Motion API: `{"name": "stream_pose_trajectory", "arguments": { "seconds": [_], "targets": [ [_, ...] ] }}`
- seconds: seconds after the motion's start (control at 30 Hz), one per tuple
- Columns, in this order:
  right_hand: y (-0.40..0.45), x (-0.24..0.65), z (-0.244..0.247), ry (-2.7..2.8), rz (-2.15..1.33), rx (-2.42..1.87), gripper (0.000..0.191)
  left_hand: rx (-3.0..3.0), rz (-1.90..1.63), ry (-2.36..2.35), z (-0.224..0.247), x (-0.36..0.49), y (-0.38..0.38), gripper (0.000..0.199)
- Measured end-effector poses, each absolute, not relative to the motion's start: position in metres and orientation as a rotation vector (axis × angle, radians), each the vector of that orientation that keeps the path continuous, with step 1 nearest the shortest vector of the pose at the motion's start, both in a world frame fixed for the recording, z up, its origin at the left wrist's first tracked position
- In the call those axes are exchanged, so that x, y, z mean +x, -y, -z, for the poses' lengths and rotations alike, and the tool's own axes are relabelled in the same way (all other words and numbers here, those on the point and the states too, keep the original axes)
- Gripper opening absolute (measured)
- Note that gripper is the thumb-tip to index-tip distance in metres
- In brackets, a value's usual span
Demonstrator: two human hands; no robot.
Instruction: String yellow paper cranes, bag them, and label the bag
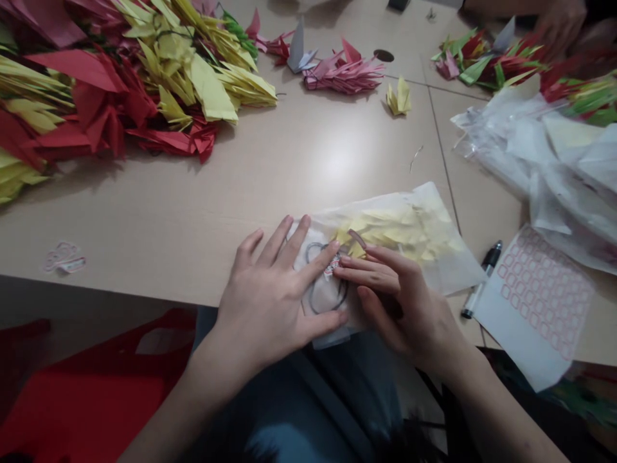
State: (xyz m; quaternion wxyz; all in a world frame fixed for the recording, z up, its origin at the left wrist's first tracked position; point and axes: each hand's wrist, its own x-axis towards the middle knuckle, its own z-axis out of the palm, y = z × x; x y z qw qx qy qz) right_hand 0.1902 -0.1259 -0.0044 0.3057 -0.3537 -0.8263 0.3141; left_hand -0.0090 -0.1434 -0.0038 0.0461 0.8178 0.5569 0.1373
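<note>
A translucent bag with yellow folded paper inside lies at the table's front edge. My left hand rests on its left end with fingers spread, over a loop of dark cord. Beneath the left index fingertip sits a small red and white sticker. My right hand touches that sticker from the right with its fingertips. Its index finger and thumb are apart, and a thin curved strip shows by the index fingertip.
Red and yellow folded paper bundles fill the back left. Right of the bag lie a marker, a sticker sheet and plastic bags. A yellow paper crane stands farther back. Another person's hand is at top right.
</note>
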Motion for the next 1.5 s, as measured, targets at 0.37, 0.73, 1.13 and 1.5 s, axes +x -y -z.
{"name": "stream_pose_trajectory", "arguments": {
  "seconds": [0.37, 0.73, 1.13, 1.5],
  "targets": [
    [0.125, 0.190, 0.008, 2.253, -0.689, -0.896, 0.061, 2.476, -0.440, -1.742, 0.006, -0.002, 0.144, 0.069],
    [0.127, 0.188, 0.010, 2.326, -0.452, -0.945, 0.067, 2.474, -0.405, -1.714, 0.005, -0.004, 0.144, 0.070],
    [0.126, 0.189, 0.013, 2.334, -0.445, -0.876, 0.072, 2.435, -0.358, -1.749, 0.001, -0.002, 0.144, 0.069],
    [0.127, 0.189, 0.006, 2.302, -0.651, -0.981, 0.065, 2.690, -0.611, -1.556, 0.011, -0.011, 0.148, 0.068]
  ]
}}
